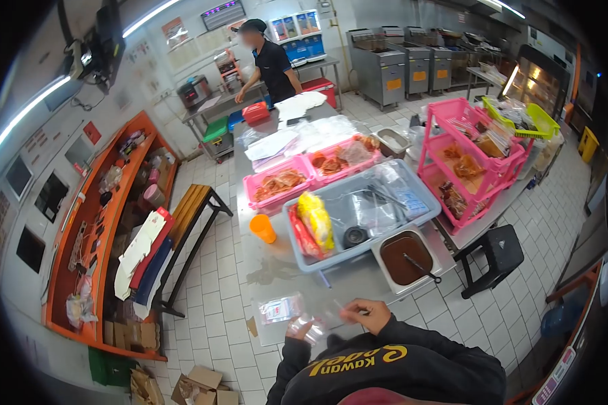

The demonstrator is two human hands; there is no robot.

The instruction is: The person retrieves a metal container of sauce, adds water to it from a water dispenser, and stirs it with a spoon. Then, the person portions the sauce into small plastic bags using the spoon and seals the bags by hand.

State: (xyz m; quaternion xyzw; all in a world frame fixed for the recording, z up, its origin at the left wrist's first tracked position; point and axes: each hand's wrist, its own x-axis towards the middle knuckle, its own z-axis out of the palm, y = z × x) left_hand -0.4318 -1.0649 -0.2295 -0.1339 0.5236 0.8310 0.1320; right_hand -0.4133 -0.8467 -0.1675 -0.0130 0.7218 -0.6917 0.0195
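My left hand is closed on a small crumpled clear plastic bag just above the near edge of the steel table. My right hand is curled beside it, its fingers pinching a thin piece of clear plastic; what that piece is stays too small to tell. A flat clear packet with a red print lies on the table left of my hands. Both sleeves are black.
Beyond my hands stand a metal pan of brown sauce with a ladle, a grey bin with yellow snack bags, an orange cup, pink trays of fried food and a pink rack. A black stool is right; another person works far back.
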